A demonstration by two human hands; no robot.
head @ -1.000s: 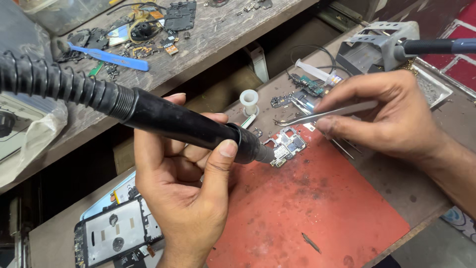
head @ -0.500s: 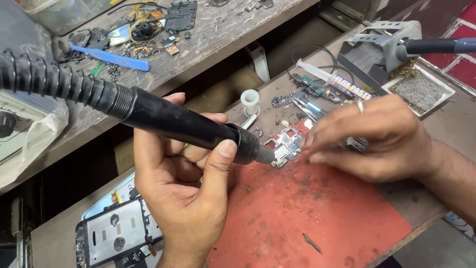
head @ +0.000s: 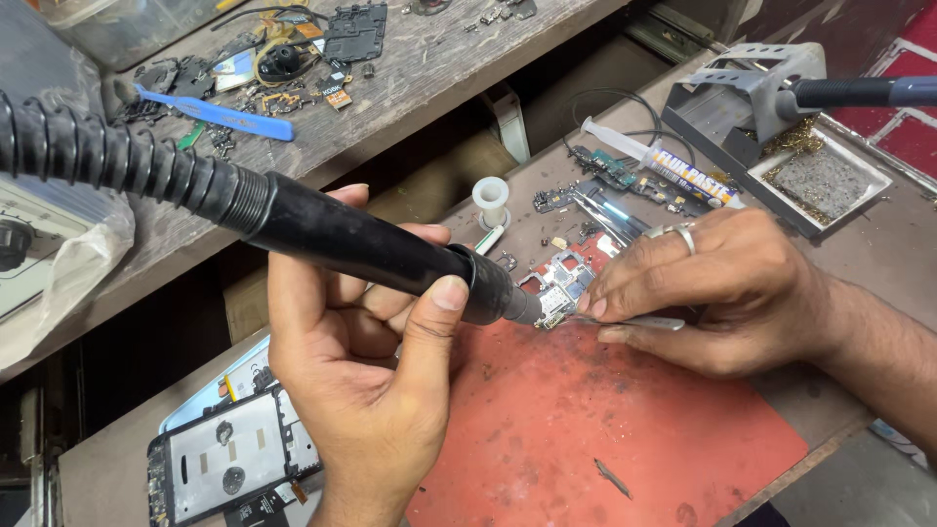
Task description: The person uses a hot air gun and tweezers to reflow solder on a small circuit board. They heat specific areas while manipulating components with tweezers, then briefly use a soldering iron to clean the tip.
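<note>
The left hand (head: 371, 390) is wrapping its fingers (head: 434, 332) tight around a black hot air wand (head: 371, 249) with a bendy ribbed hose, and the wand's tip is pointing right at a small phone circuit board (head: 561, 283) lying at the top edge of a red mat (head: 605, 420) on the desk (head: 878, 254). The right hand (head: 712, 288) is resting just beside the board, with its fingers pinching thin metal tweezers (head: 634, 320) whose tips are reaching the board. A white syringe (head: 654, 161) is lying farther back, and an opened phone (head: 229, 459) is lying near the left wrist.
</note>
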